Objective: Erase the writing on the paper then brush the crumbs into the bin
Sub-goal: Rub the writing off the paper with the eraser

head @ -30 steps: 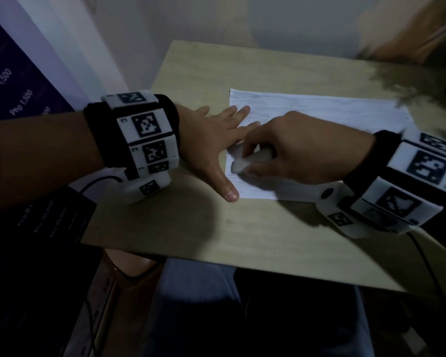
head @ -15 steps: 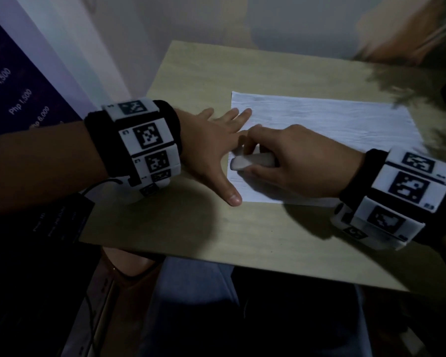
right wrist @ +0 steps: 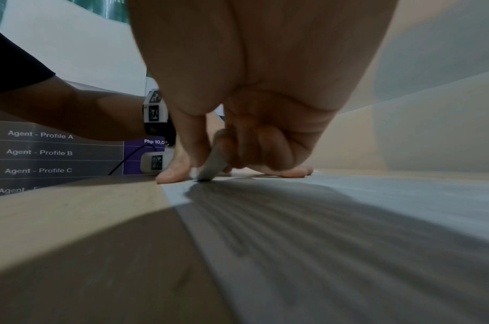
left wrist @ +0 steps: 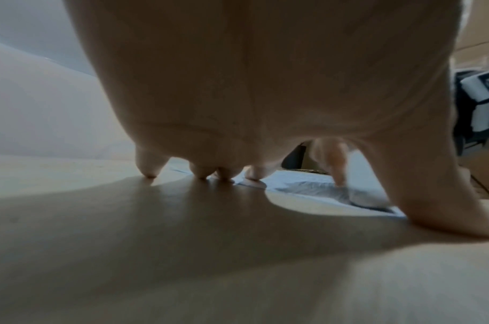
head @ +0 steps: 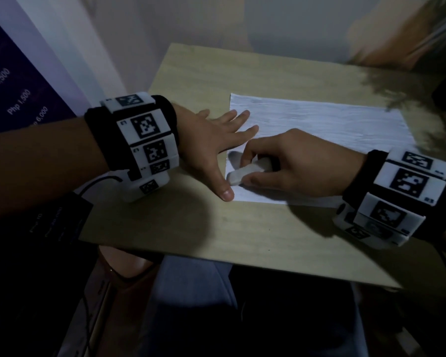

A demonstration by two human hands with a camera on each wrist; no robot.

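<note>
We spread our left hand (head: 211, 140) flat, fingers straight, pinning the paper (head: 319, 124) to the table (head: 268, 233) so it won't slide, while our right hand (head: 291, 166) pinches the eraser (head: 238, 175) against its near-left corner.

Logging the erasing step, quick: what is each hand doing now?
Left hand: open, fingers flat on the paper.
Right hand: pinching the eraser.
</note>
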